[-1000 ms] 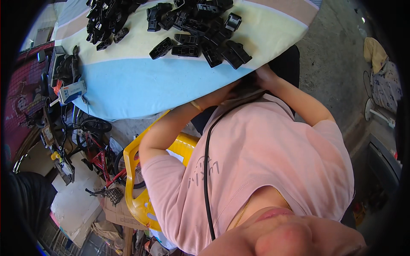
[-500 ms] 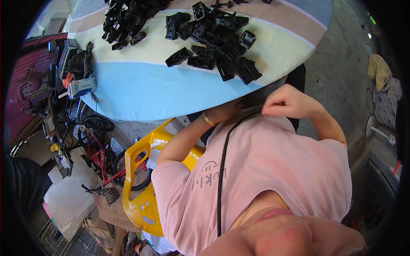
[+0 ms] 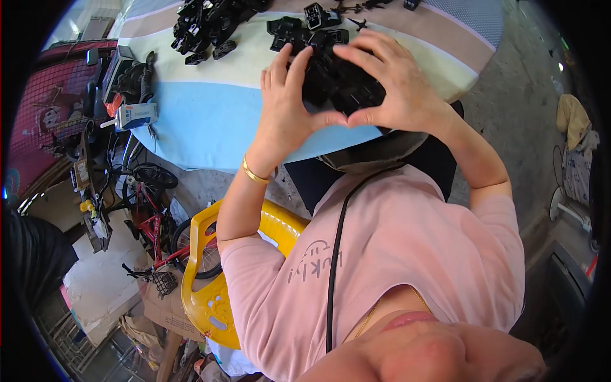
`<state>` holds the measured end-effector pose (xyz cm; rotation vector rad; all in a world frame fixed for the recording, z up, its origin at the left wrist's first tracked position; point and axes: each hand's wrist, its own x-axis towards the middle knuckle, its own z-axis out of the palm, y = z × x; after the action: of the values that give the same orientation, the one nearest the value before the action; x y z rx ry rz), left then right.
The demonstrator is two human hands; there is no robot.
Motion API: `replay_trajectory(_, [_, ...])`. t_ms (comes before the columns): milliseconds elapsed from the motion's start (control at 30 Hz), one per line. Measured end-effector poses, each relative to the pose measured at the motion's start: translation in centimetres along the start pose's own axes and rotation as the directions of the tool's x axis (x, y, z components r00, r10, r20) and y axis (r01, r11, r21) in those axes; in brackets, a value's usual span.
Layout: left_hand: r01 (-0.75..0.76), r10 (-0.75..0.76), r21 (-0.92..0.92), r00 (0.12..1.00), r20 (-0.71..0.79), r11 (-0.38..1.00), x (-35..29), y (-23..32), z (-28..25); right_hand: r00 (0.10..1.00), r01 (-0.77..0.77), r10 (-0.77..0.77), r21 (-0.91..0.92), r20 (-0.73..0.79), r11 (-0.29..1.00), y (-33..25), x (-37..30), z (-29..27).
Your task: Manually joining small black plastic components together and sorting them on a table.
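- Blue, cream and brown striped cloth [image 3: 203, 121], covering a table with a rounded near edge.
- Black plastic parts [image 3: 347, 89], one loose pile, on the cloth near that edge, between the two hands.
- Second black heap [image 3: 213, 28], further left on the cloth.
- Grey concrete floor [image 3: 496, 134], to the right of the table.
- Yellow plastic chair [image 3: 280, 223], beside the person's left arm; red bicycle [image 3: 151, 232] beyond it.
- Blue-and-white box [image 3: 137, 114], off the table's left side.
- Left hand [image 3: 285, 111], gold bracelet [image 3: 253, 170] at the wrist: fingers pointing away, thumb stretched inward, grip spread.
- Right hand [image 3: 407, 89]: likewise spread, fingers arched over the pile's right side, thumb tip meeting or nearly meeting the left one; whether any part is pinched cannot be told.
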<state>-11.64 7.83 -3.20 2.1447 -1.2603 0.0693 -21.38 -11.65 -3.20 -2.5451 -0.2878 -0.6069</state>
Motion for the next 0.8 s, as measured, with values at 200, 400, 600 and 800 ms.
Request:
replay_trajectory(200, [-0.064,0.071,-0.147,0.997,0.042,0.987,-1.8,2.0,0.9,0.991,0.122,-0.13,0.14,0.044,0.983,-0.9,-3.5,-0.8])
replay_trajectory(400, [-0.181,0.187,-0.109,0.981,0.049,0.977,-4.0,4.4,2.3,0.93,0.365,-0.365,-0.01,-0.041,0.931,-0.3,-7.9,0.5])
replay_trajectory(600, [-0.46,0.495,0.399,0.869,0.018,0.793,-7.6,5.0,5.3,0.831,0.552,-0.55,0.006,-0.081,0.834,1.4,-12.3,1.6])
replay_trajectory(800, [-0.717,0.666,-0.029,0.63,0.4,0.696,-8.5,1.0,9.9,0.869,0.475,-0.483,0.099,0.105,0.875,5.3,-17.5,6.5])
